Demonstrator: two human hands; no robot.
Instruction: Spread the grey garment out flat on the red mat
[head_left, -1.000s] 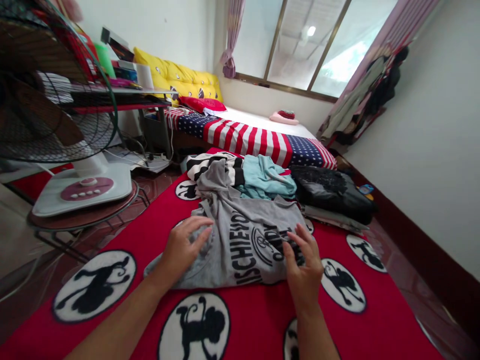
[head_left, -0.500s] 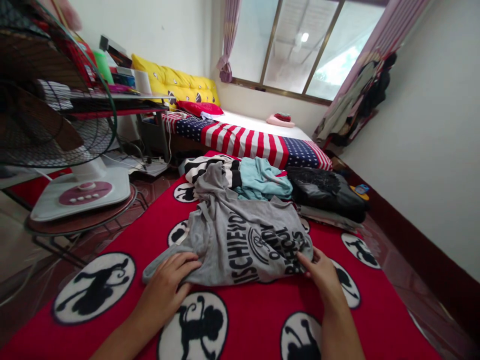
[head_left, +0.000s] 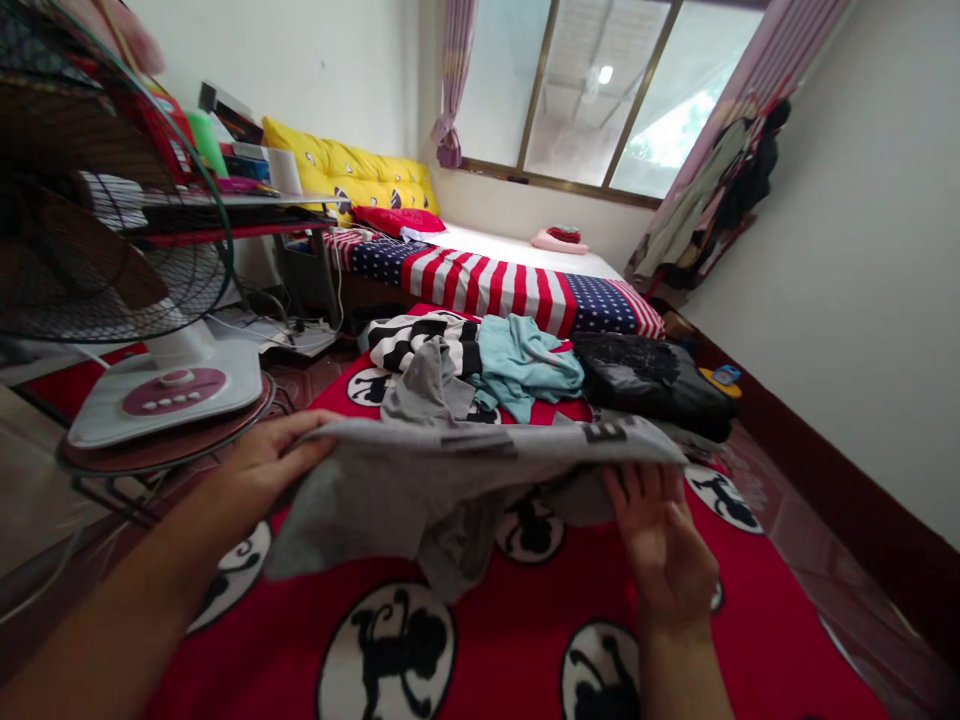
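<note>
A grey printed T-shirt (head_left: pixel 420 480) hangs lifted above the red monkey-print blanket (head_left: pixel 525 640). My left hand (head_left: pixel 262 465) grips its left edge, thumb on top. My right hand (head_left: pixel 664 545) holds the right side from beneath, palm up, fingers under the cloth. The shirt sags in the middle, and part of it still trails back toward the clothes pile.
Behind the shirt lie a black-and-white striped garment (head_left: pixel 409 340), a teal garment (head_left: pixel 525 365) and a black garment (head_left: pixel 652 385). A standing fan (head_left: pixel 161 385) sits at left. A bed with a flag cover (head_left: pixel 495 280) is beyond, a wall at right.
The grey shirt lay flat on the blanket with both hands at its near edge. Both hands have now lifted it up off the blanket and spread it wide.
</note>
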